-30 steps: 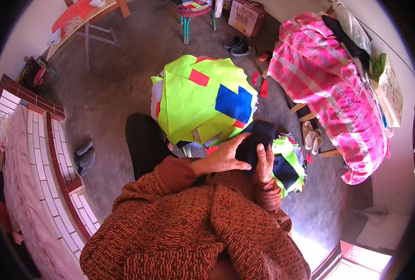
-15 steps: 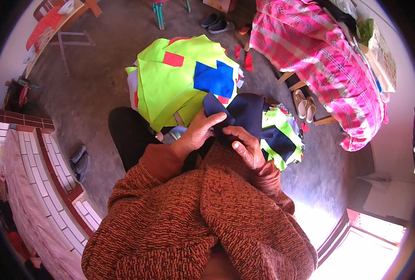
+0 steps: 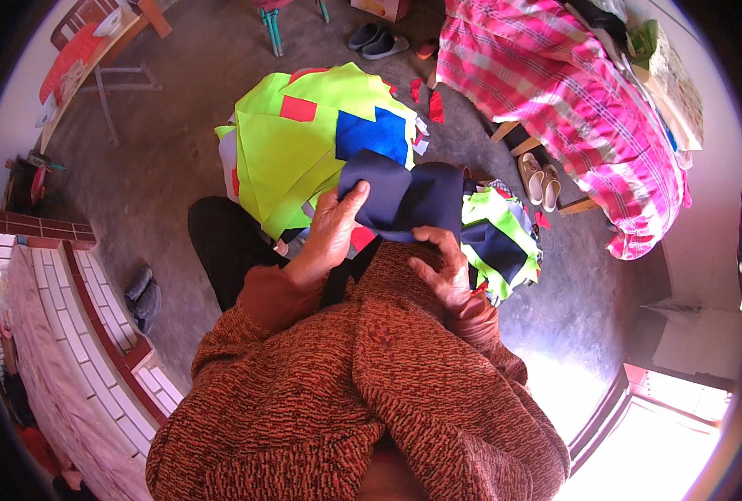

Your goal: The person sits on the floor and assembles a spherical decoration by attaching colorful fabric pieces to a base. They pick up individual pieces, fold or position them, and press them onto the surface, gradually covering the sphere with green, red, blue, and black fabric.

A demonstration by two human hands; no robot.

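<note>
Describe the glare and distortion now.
Head view: glare burns out the opening at lower right and nearby floor; head view: the white-tiled ledge bends near the picture's edge; head view: dark cloth in the left hand shows a readable outline.

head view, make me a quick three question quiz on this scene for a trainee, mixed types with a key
1. True or false: the left hand grips the dark cloth.
2. The blue piece lies on: a) the bare floor; b) the large yellow-green pile; c) the pink checked cloth.
3. Which shoes are nearer the small cloth pile: the pale pair or the dark pair near the top edge?

Key: 1 true; 2 b; 3 the pale pair.
</note>
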